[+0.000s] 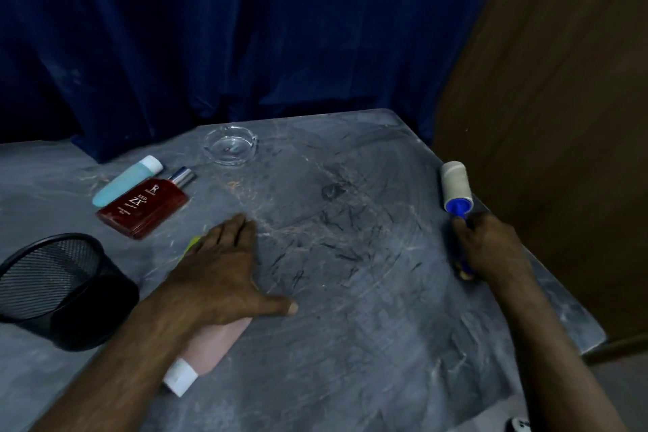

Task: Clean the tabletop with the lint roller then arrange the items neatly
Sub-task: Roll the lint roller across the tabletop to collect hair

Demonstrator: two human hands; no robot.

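Note:
My right hand (491, 249) grips the blue handle of a lint roller (456, 186), its white roll pointing away near the table's right edge. My left hand (228, 273) lies flat with fingers spread on the grey tabletop (350, 326), over a pink bottle with a white cap (207, 347) lying on its side. A yellow-green item (194, 242) peeks out beside the fingers. Dark hairs and light scraps (333, 249) are strewn between my hands. A red flat bottle (143, 207), a light blue tube (128, 179) and a clear glass ashtray (230, 145) lie further back.
A black mesh basket (59, 288) lies tipped on its side at the left. A dark blue curtain (245, 28) hangs behind the table. A brown wooden panel (561, 116) stands close to the right edge. The table's right corner (592, 337) is near my right forearm.

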